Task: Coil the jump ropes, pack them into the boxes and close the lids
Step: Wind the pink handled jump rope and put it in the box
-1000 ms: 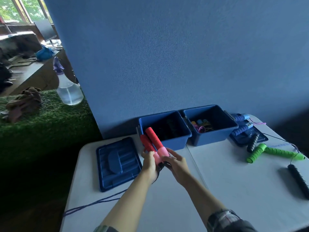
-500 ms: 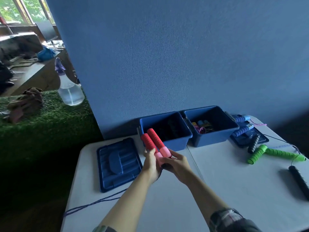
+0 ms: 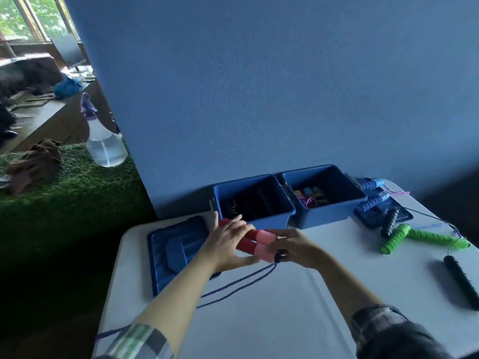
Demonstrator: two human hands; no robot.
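Note:
Two red and pink jump rope handles (image 3: pixel 256 243) lie side by side, nearly level, held between both hands in front of the left blue box (image 3: pixel 252 200). My left hand (image 3: pixel 228 244) wraps the red ends; my right hand (image 3: pixel 295 248) pinches the pink ends by the black caps. Their dark blue cord (image 3: pixel 233 286) trails down-left across the white table (image 3: pixel 272 320) and off its edge. The left box holds dark ropes, the right blue box (image 3: pixel 324 195) coloured ones. One blue lid (image 3: pixel 176 252) lies left of my hands.
A second blue lid (image 3: pixel 383 213) at the right carries blue handles (image 3: pixel 373 200). Green handles (image 3: pixel 420 238) and black handles (image 3: pixel 461 279) lie on the table's right side. A blue wall stands behind the boxes. A spray bottle (image 3: pixel 103 141) sits on green turf at the left.
The red handles have tipped from pointing up and away to lying almost level. My left hand has slid over the red ends and my right hand has shifted to the pink ends.

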